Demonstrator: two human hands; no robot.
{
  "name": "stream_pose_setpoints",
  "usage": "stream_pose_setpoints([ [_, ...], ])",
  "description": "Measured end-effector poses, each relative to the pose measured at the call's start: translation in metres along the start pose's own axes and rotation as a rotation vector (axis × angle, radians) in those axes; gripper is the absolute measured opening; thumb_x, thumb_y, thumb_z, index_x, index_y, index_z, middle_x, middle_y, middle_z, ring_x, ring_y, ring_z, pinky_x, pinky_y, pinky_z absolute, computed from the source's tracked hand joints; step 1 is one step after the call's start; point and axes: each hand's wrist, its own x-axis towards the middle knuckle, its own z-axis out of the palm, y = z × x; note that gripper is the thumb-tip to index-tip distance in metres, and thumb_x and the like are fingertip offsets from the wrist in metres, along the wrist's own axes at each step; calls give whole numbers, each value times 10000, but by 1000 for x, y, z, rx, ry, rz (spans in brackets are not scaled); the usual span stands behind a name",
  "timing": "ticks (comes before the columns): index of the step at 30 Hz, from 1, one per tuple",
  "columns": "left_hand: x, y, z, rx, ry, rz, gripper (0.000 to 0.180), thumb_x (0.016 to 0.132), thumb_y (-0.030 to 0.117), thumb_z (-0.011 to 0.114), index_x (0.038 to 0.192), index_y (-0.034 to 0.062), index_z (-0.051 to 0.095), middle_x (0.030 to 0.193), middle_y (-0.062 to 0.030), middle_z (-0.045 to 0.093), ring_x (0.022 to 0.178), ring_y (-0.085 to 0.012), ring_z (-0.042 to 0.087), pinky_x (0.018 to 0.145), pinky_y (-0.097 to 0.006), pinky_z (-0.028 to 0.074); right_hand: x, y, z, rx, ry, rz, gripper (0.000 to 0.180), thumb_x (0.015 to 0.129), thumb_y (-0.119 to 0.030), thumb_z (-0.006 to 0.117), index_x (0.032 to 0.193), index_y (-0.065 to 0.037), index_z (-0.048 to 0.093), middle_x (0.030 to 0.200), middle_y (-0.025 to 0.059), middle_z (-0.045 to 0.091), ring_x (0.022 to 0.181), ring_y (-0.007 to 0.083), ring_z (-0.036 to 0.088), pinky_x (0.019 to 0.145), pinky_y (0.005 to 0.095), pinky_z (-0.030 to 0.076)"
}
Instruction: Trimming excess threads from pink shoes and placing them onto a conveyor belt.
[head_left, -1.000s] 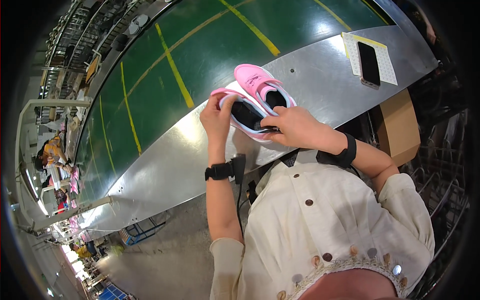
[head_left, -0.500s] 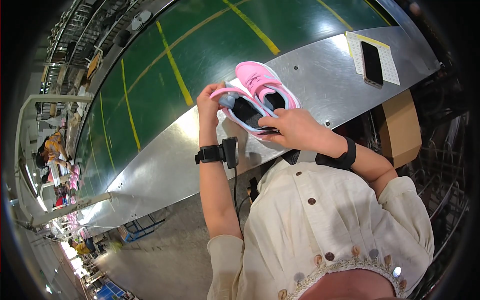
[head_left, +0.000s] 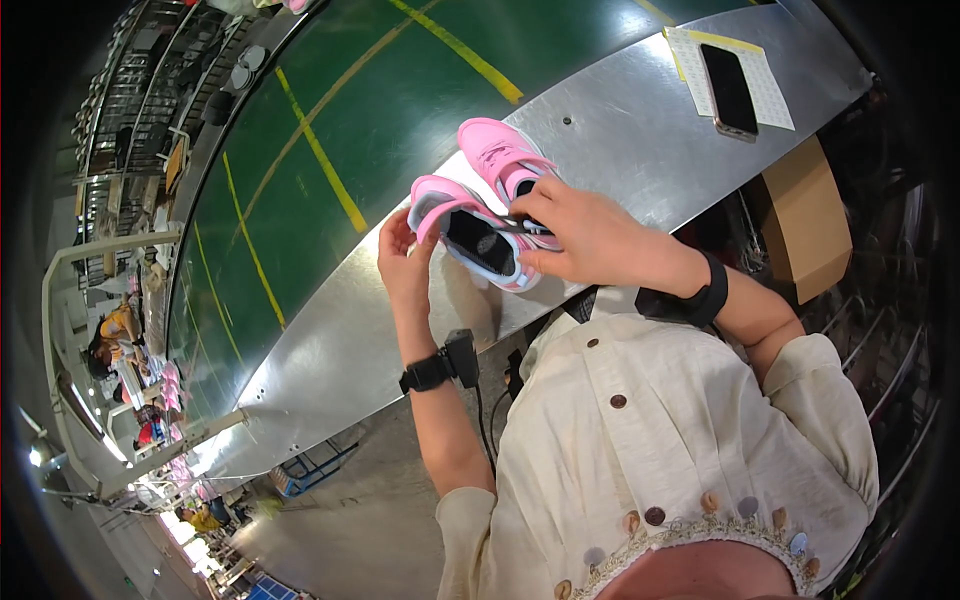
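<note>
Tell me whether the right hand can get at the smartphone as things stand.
Probably yes, if the right hand leaves the left pink sneaker: the smartphone lies uncovered on a paper sheet farther right, and nothing visible blocks the way.

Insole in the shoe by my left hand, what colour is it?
The insole is black or very dark grey, with a paler patch; best seen in the head view.

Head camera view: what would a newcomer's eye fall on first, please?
Probably the two bright pink shoes on the steel table, with the left hand at the nearer one's front and the right hand at its heel end. Next, the green surface with yellow stripes beyond them, and the dark phone on a pale sheet at upper right.
</note>
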Motion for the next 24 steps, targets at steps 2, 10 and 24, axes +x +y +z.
stream_pose_setpoints([
  [2, -14, 6, 3, -66, 89, -240, 476, 800, 171, 731, 1145, -39, 479, 906, -85, 617, 798, -126, 608, 676, -246, 539, 6, -4, -6, -72, -108, 81, 417, 821, -188, 620, 1181, -13, 503, 1054, 157, 506, 883, 319, 582, 710, 410, 469],
  [10, -17, 22, 12, -38, 128, -406, 479, 792, 177, 739, 1120, -38, 465, 856, -88, 609, 716, -135, 613, 574, -251, 557, 39, -10, 26, -294, -249, -79, 281, 763, -118, 634, 986, 15, 525, 772, 132, 609, 657, 296, 641, 536, 359, 489],
  [24, -21, 20, 10, -119, 63, -454, 230, 861, 217, 654, 969, 36, 562, 876, -39, 604, 775, -115, 609, 637, -271, 571, 66, -24, 37, -514, -261, -233, 123, 676, -100, 653, 747, -8, 613, 715, 115, 633, 661, 240, 658, 558, 326, 519],
])
